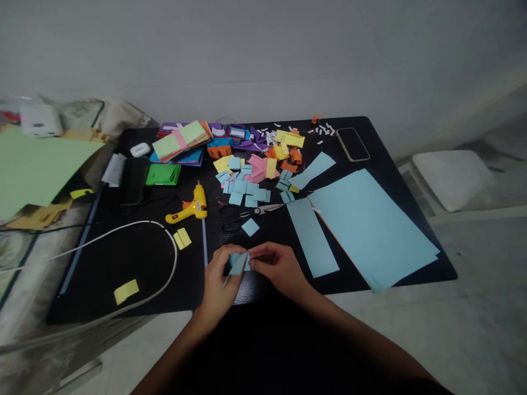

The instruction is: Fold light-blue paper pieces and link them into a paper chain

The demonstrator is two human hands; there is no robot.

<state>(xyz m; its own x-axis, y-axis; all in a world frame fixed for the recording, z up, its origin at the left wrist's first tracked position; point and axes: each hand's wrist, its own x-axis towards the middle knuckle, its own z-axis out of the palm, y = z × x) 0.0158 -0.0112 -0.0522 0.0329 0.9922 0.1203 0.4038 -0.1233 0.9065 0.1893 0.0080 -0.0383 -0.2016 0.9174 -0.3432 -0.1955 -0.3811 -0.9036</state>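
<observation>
Near the front edge of the black table, my left hand (222, 274) is closed around a small light-blue piece of paper (239, 264), which looks folded. My right hand (280, 269) pinches the right edge of that same paper between thumb and fingers. Just beyond my hands lies a light-blue paper square (250, 227). Behind it rest scissors (263, 209) with dark handles, their blades pointing right. A pile of small folded blue papers (242, 189) sits farther back. To the right of my hands is a long light-blue paper strip (313, 238).
A yellow glue gun (191, 206) lies left of the scissors. A white cable (175, 247) loops over the table's left part. Large blue sheets (370, 225) cover the right side, with a phone (353, 145) behind them. Stacked coloured papers (183, 140) stand at the back left.
</observation>
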